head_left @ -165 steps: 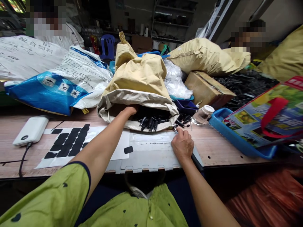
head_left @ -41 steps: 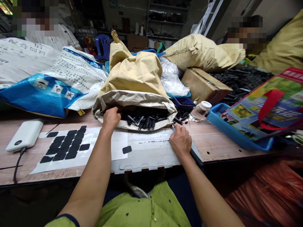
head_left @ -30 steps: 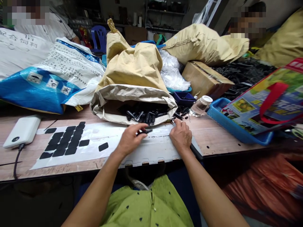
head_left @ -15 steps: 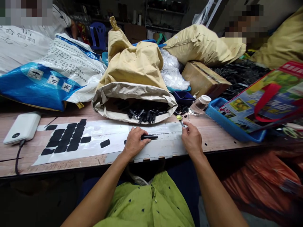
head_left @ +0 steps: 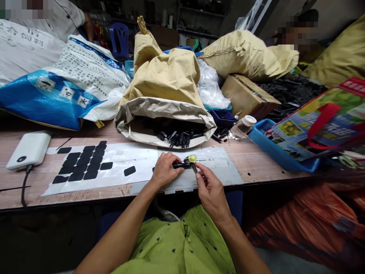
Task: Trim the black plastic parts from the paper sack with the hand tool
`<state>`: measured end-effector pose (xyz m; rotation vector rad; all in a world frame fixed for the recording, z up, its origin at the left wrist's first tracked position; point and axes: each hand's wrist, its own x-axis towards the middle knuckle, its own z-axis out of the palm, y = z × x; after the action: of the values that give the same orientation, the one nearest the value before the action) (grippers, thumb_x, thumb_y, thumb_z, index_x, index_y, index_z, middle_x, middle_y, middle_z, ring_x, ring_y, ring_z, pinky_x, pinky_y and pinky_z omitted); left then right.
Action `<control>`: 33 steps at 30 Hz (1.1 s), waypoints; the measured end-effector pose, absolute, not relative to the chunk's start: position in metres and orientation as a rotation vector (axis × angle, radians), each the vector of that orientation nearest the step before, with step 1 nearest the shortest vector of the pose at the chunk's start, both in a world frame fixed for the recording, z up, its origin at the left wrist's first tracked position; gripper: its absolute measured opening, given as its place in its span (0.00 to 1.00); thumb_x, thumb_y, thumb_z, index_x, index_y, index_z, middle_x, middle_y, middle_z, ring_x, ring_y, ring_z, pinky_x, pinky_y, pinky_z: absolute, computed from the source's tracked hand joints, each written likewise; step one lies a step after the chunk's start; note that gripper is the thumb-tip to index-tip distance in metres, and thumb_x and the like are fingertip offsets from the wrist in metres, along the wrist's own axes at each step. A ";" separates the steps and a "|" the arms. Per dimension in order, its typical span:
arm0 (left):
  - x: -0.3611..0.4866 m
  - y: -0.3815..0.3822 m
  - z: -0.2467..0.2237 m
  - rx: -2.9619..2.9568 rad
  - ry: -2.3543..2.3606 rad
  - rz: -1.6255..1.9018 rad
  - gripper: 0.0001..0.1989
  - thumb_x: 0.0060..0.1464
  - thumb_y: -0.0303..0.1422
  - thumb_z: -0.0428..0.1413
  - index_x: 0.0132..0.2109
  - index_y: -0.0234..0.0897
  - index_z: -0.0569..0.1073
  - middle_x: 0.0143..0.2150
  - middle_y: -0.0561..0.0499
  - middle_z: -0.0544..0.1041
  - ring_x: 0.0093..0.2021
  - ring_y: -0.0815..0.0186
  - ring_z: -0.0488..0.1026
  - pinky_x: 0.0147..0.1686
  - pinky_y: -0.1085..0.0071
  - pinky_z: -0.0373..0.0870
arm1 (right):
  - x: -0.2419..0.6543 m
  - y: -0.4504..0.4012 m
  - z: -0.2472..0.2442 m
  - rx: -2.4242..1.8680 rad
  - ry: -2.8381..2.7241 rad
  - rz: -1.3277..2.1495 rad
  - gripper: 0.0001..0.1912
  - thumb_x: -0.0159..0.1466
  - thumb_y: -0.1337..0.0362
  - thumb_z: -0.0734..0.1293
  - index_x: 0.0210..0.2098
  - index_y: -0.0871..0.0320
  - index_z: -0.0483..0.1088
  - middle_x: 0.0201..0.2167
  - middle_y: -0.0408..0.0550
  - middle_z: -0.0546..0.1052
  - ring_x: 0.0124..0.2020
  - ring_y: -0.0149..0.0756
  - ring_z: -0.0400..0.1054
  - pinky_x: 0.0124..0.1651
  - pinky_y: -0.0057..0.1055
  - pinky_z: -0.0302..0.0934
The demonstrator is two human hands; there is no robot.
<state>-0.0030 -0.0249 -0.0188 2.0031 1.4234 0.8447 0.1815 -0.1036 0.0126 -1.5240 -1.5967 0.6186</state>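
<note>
My left hand [head_left: 165, 169] is closed round a slim black pen-like part [head_left: 179, 165], lying just above the white sheet [head_left: 168, 185]. Its fingers cover one end. Between thumb and fingers, my right hand [head_left: 211, 186] grips the metal handle of a small hammer [head_left: 193, 157] with a translucent yellow face. The hammer's head is over the far end of the black part; whether they touch I cannot tell. Just behind both hands lies an open paper sack [head_left: 159, 102], its mouth facing me, with several similar black parts [head_left: 179, 139] inside.
Black rounded pads [head_left: 80, 161] stick to the sheet at left, beside a white power bank [head_left: 28, 150]. At right stand a clear bottle [head_left: 243, 127], a blue tray [head_left: 261, 139] and a colourful bag [head_left: 322, 118]. A cardboard box [head_left: 242, 95] and other sacks fill the back.
My right hand has brought the hammer leftward, from beside the sack's right corner to over the black part's end. My left hand keeps its hold. The view has shifted slightly.
</note>
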 end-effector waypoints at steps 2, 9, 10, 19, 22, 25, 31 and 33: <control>-0.003 -0.024 -0.020 1.995 1.421 0.830 0.08 0.50 0.32 0.67 0.38 0.41 0.78 0.38 0.51 0.78 0.44 0.57 0.68 0.44 0.62 0.64 | 0.178 -0.103 0.014 -1.504 -1.633 0.600 0.19 0.71 0.62 0.61 0.58 0.54 0.73 0.53 0.53 0.78 0.51 0.39 0.73 0.57 0.39 0.68; -0.004 -0.023 -0.021 1.996 1.419 0.803 0.08 0.50 0.33 0.68 0.37 0.41 0.78 0.40 0.50 0.78 0.45 0.57 0.68 0.45 0.62 0.64 | 0.165 -0.109 0.020 -1.461 -1.738 0.466 0.20 0.72 0.64 0.58 0.60 0.53 0.72 0.51 0.53 0.78 0.53 0.39 0.72 0.58 0.38 0.68; -0.004 -0.023 -0.021 1.997 1.420 0.798 0.07 0.50 0.32 0.67 0.37 0.41 0.78 0.39 0.50 0.78 0.45 0.57 0.68 0.45 0.61 0.65 | 0.164 -0.110 0.018 -1.475 -1.759 0.443 0.21 0.73 0.64 0.57 0.60 0.53 0.72 0.49 0.53 0.78 0.51 0.39 0.73 0.56 0.37 0.68; -0.002 -0.024 -0.022 1.941 1.420 0.825 0.08 0.49 0.31 0.68 0.37 0.42 0.79 0.38 0.51 0.79 0.45 0.57 0.68 0.46 0.61 0.65 | 0.170 -0.108 0.018 -1.545 -1.779 0.367 0.21 0.72 0.65 0.57 0.60 0.53 0.72 0.47 0.52 0.78 0.49 0.38 0.73 0.54 0.33 0.68; -0.002 -0.024 -0.022 1.940 1.428 0.832 0.08 0.49 0.31 0.68 0.37 0.43 0.80 0.39 0.51 0.79 0.45 0.57 0.69 0.46 0.61 0.65 | 0.171 -0.111 0.017 -1.570 -1.783 0.391 0.21 0.72 0.65 0.57 0.60 0.52 0.71 0.47 0.52 0.78 0.49 0.39 0.74 0.55 0.34 0.68; -0.001 -0.025 -0.021 1.926 1.436 0.838 0.08 0.49 0.31 0.68 0.37 0.43 0.80 0.39 0.51 0.79 0.45 0.57 0.69 0.46 0.61 0.66 | 0.173 -0.113 0.016 -1.609 -1.767 0.422 0.21 0.72 0.64 0.57 0.59 0.52 0.73 0.47 0.51 0.78 0.48 0.39 0.74 0.55 0.35 0.68; -0.002 -0.024 -0.021 1.950 1.429 0.842 0.08 0.49 0.31 0.68 0.38 0.43 0.80 0.37 0.51 0.78 0.44 0.56 0.69 0.45 0.60 0.66 | 0.207 -0.092 0.023 -1.768 -1.626 0.232 0.20 0.71 0.62 0.58 0.58 0.51 0.73 0.47 0.51 0.78 0.46 0.40 0.72 0.51 0.36 0.65; -0.002 -0.024 -0.021 1.957 1.432 0.837 0.08 0.49 0.30 0.67 0.38 0.43 0.80 0.36 0.51 0.78 0.44 0.56 0.69 0.44 0.61 0.66 | 0.228 -0.076 0.019 -1.921 -1.603 0.101 0.20 0.69 0.64 0.60 0.57 0.51 0.74 0.46 0.50 0.77 0.43 0.38 0.70 0.48 0.34 0.62</control>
<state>-0.0019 -0.0245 -0.0213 1.9573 1.4324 0.8372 0.2283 -0.0763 0.0189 -1.9212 -1.6034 0.1009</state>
